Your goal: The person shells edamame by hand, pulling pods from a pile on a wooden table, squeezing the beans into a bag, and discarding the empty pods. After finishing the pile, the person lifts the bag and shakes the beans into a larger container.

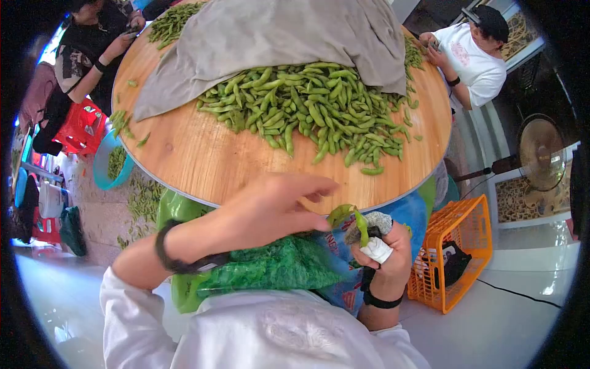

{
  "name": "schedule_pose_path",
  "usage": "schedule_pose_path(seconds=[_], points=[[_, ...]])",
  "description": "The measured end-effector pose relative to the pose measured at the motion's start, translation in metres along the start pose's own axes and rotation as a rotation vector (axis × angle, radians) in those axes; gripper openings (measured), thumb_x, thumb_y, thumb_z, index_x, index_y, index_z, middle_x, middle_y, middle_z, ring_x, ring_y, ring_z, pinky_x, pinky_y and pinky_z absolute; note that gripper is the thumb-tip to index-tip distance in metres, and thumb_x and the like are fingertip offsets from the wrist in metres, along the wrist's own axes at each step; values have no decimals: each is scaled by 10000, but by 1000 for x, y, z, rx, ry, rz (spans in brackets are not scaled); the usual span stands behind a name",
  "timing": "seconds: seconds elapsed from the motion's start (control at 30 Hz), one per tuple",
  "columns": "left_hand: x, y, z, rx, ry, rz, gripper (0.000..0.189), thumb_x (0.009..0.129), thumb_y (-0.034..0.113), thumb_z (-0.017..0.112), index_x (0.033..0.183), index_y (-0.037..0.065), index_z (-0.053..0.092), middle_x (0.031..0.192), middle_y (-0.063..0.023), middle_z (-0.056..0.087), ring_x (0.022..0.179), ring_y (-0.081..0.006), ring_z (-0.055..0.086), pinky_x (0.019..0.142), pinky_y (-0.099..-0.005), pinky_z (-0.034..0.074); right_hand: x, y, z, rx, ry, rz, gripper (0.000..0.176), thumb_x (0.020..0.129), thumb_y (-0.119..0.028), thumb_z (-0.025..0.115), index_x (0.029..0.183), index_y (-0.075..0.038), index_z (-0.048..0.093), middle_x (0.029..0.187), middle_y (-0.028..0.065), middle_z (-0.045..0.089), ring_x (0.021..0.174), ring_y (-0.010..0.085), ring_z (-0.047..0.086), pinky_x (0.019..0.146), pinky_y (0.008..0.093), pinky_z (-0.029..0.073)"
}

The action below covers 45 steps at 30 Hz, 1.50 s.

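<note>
My left hand point(273, 206), slightly blurred, reaches over the table's front edge, thumb and fingers apart with nothing seen between them. Its thumb tip is beside a green pod point(340, 215); whether they touch is unclear. My right hand point(387, 246), with grey and white wraps on some fingers, is closed on an upright green pod point(361, 229), just off the table's edge. Beyond both hands, a large heap of green pods point(307, 111) lies on the round wooden table point(184, 160), partly under a grey cloth point(276, 37).
An orange crate point(485, 246) holding something dark stands at right, near a fan point(541, 150). Green bags point(264, 267) lie below the table's edge. A co-worker point(476, 58) is at upper right, another point(92, 49) at upper left, near a blue basin point(101, 169).
</note>
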<state>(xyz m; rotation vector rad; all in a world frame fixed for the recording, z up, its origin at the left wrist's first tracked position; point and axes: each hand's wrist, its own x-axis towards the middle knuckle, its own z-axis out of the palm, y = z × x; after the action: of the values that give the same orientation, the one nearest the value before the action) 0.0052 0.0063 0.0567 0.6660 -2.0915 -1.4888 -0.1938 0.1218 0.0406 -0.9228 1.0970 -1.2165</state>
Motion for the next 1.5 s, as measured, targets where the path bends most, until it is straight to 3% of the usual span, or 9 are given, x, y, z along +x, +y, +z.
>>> schedule_pose_path(seconds=[0.1,0.4,0.63,0.83,1.0,1.23,1.33,1.43,1.5], points=[[25,-18,18,-332,-251,-258,280,808,66,627,1068,-4,549,879,-17,618,806,-123,606,718,-234,485,3,-3,0,24,34,7,152,815,-125,542,880,-2,604,598,-7,522,439,34,396,391,180,261],[19,-32,32,-1104,-172,-573,148,838,74,595,974,40,546,899,-31,607,793,-127,607,684,-250,535,13,-5,3,-166,43,-51,76,789,-68,538,829,-25,587,650,-2,537,470,33,424,411,176,286],[14,-49,36,-1334,-39,-368,137,838,26,564,967,69,547,943,-63,590,822,-165,609,732,-296,539,10,-4,-3,34,-31,16,166,803,-65,540,955,-18,589,605,-38,504,494,26,400,449,177,306],[12,-54,41,-1225,28,-300,159,800,-23,573,927,70,553,919,-70,581,812,-152,578,698,-270,497,7,7,7,-352,114,-47,168,804,-81,576,948,0,606,587,20,530,495,78,439,456,236,358],[12,-51,47,-1024,96,-138,162,755,-56,598,859,59,550,874,-66,572,804,-152,564,728,-273,466,8,-1,21,-757,123,-213,170,786,-77,576,929,14,593,737,190,591,660,357,578,579,385,447],[0,-44,38,-761,155,-60,208,740,-94,599,832,56,488,862,-80,591,826,-153,575,741,-278,463,9,6,20,-761,111,-254,168,776,-82,592,916,11,595,729,199,587,676,370,578,580,390,448],[-21,-32,15,-673,102,-207,202,769,-93,553,890,40,460,866,-100,618,791,-179,613,695,-273,490,1,3,14,-869,162,-253,151,776,-94,600,891,1,616,686,183,585,622,365,569,558,394,441],[-61,-16,-33,-213,289,-297,191,785,-80,509,952,13,506,862,-100,616,745,-169,612,660,-276,496,-5,11,-3,-824,213,-125,155,778,-95,598,900,-2,621,697,175,596,600,343,566,542,368,436],[-83,16,-75,783,238,-285,368,629,-66,616,981,21,553,935,-93,604,862,-272,596,751,-328,468,-6,13,-5,-711,250,-155,141,778,-89,597,890,-8,623,663,151,591,557,318,544,517,346,417]])
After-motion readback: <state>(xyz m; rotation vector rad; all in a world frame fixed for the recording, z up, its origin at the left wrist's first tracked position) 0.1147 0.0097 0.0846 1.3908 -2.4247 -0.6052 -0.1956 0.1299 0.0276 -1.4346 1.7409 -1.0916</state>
